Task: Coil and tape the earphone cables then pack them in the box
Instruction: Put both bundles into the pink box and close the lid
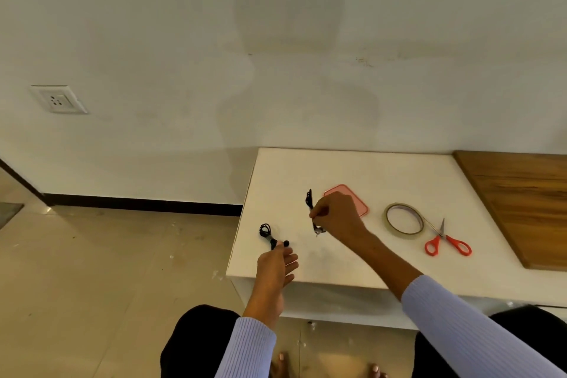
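A pink box lies on the white table; the right hand hides most of it, so its contents cannot be determined. Two coiled black earphone cables are present. The right hand grips one cable bundle just left of the box. The left hand pinches the second cable bundle, farther left of the box. One tape roll and one pair of red-handled scissors lie right of the box.
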